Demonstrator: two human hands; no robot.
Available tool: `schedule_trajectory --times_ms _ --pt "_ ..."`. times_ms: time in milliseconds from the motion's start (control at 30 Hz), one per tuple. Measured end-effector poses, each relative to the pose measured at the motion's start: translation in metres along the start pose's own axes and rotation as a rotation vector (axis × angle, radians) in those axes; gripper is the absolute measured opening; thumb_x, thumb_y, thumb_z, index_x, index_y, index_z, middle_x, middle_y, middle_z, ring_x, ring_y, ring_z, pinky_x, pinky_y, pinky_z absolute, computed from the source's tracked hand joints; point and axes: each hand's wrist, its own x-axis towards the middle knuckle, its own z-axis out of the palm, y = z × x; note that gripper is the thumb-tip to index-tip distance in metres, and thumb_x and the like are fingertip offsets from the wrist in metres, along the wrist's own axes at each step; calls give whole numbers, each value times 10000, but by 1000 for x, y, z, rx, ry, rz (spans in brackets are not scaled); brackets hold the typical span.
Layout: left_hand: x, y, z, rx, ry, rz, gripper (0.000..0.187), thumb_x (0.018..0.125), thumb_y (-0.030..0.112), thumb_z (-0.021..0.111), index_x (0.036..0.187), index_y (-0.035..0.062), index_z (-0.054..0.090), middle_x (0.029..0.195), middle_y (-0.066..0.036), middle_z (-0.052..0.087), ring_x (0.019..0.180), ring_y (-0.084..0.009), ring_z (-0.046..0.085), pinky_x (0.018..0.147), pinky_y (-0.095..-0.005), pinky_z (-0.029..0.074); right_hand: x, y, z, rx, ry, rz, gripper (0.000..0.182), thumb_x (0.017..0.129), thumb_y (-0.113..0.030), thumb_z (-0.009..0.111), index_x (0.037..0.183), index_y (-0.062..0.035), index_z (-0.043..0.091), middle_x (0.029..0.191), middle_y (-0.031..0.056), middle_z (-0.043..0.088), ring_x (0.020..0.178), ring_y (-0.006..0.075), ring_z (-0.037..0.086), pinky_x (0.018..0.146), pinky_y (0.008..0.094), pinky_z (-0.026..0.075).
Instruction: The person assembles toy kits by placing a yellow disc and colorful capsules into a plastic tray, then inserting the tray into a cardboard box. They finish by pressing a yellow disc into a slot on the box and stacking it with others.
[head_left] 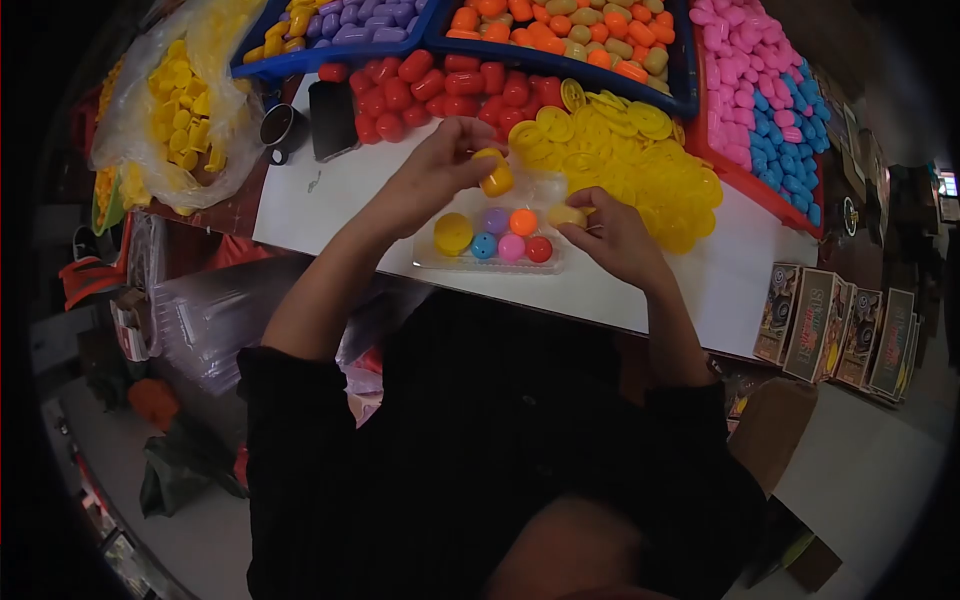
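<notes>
My left hand (432,175) is closed, thumb and fingers pinching a yellow plastic capsule (495,178) above a clear plastic tray (425,262). My right hand (622,240) pinches a tan plastic capsule (566,216) at the tray's right end. Inside the tray stand a wide yellow cup-shaped piece (453,233) and several round-ended pieces: purple (494,220), orange (523,222), blue (484,246), pink (511,248) and red (539,249). The tray's clear lid (540,187) appears raised behind them, partly hidden by the left hand's capsule.
Red capsules (395,96) and yellow discs (640,170) lie heaped beyond the tray. Blue bins (400,50) and a red bin (735,180) hold more capsules. At left are a dark cup (283,130) and a bag (225,160); printed boxes (815,325) stand at right.
</notes>
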Motion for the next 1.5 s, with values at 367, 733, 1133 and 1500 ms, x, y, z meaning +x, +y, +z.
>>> schedule_trajectory --times_ms 367,733,1133,1500 --pt "8 -32 3 856 -138 587 186 682 37 709 843 16 617 880 -92 593 856 -255 570 768 -337 471 -23 17 75 -417 399 -223 572 826 -332 648 1191 73 478 1181 195 450 1014 342 512 886 424 425" --pt "9 34 -33 617 12 602 146 744 119 715 736 27 602 743 -82 578 730 -257 553 648 -342 448 143 -76 -104 -9 519 -376 601 804 -376 666 1185 59 501 1150 206 568 990 264 594 824 322 475" --pt "55 58 -42 142 219 325 548 767 139 705 1213 -24 432 1043 -108 561 899 -158 562 755 -282 473 282 -64 -179 -574 741 -137 606 666 -477 713 938 53 600 928 208 646 854 342 629 725 392 503" --pt "70 54 62 707 122 507 771 736 60 584 1384 8 169 1218 -290 443 940 -439 575 796 -454 486 -18 -28 -93 542 568 -342 615 842 -294 607 1266 104 408 1154 151 554 1056 211 535 930 328 394"
